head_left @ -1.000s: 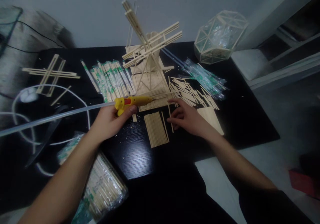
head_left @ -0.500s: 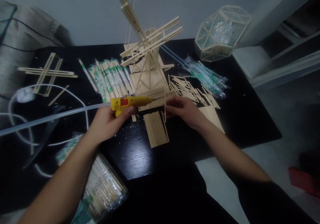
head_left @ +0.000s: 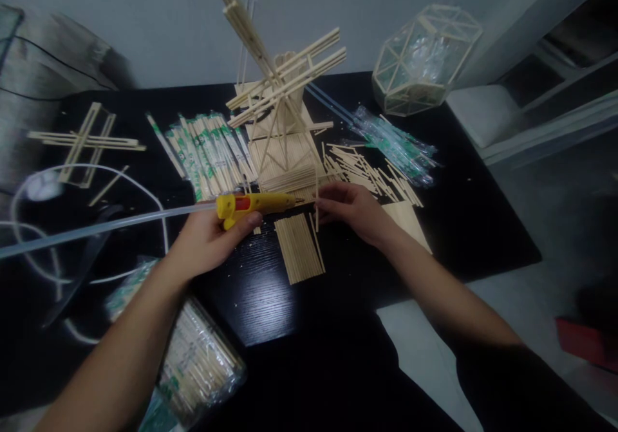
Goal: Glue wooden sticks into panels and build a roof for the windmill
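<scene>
My left hand (head_left: 212, 235) is closed around a yellow hot glue gun (head_left: 263, 201), its nozzle pointing right. A long translucent glue stick (head_left: 111, 226) runs out of the gun's back to the left. My right hand (head_left: 350, 206) pinches a thin wooden stick (head_left: 317, 210) held nearly upright, and the nozzle tip is close to it. Just beyond both hands stands a windmill model (head_left: 284, 110) built of wooden sticks, with crossed blades and a slatted base. On the near side lies a flat panel of sticks (head_left: 299, 248) joined side by side.
Wrapped chopsticks (head_left: 210, 152) lie left of the model, and cut stick pieces (head_left: 360, 171) are scattered to its right. A second stick cross (head_left: 87, 141) and a white cable (head_left: 161, 219) are at left. A faceted stick-framed object (head_left: 425, 62) stands at back right.
The glue gun has shifted slightly right, bringing its nozzle nearer the upright stick. My right hand keeps its pinch. The whole view has moved a little.
</scene>
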The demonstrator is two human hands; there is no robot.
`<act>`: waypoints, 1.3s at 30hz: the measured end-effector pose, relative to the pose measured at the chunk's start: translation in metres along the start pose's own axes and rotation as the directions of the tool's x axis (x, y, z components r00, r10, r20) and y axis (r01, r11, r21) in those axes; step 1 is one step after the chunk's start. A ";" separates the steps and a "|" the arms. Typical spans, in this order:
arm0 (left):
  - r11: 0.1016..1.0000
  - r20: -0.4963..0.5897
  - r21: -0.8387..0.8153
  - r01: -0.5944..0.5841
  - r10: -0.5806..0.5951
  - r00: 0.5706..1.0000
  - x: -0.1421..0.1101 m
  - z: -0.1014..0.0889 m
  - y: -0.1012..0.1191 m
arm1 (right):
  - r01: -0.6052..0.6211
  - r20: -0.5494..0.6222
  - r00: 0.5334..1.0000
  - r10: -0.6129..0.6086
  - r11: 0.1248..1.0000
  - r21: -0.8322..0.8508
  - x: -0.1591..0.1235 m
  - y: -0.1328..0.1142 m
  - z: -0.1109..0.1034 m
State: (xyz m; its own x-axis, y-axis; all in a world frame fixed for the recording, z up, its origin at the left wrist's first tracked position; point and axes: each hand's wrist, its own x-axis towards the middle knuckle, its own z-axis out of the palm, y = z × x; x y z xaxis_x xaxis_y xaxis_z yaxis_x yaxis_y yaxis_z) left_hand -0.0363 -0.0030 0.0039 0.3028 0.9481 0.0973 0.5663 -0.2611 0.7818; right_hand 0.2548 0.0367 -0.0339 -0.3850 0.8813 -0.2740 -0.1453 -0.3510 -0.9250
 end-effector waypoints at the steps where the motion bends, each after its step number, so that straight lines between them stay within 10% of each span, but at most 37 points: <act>1: 1.000 0.002 -0.004 -0.003 0.003 1.000 0.000 0.000 0.000 | 0.001 -0.004 1.000 -0.001 1.000 -0.002 0.000 0.000 0.000; 39: 0.997 0.197 -0.080 -0.015 0.030 0.980 -0.006 0.000 -0.005 | -0.140 0.032 0.990 0.137 0.975 0.173 0.000 -0.006 0.000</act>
State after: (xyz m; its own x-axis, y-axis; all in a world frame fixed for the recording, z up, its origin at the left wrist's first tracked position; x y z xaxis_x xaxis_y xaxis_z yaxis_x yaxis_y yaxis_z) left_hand -0.0406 -0.0075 -0.0008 0.4650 0.8853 -0.0026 0.4986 -0.2595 0.8271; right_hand 0.2551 0.0387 -0.0286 -0.4301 0.8146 -0.3892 -0.2450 -0.5203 -0.8181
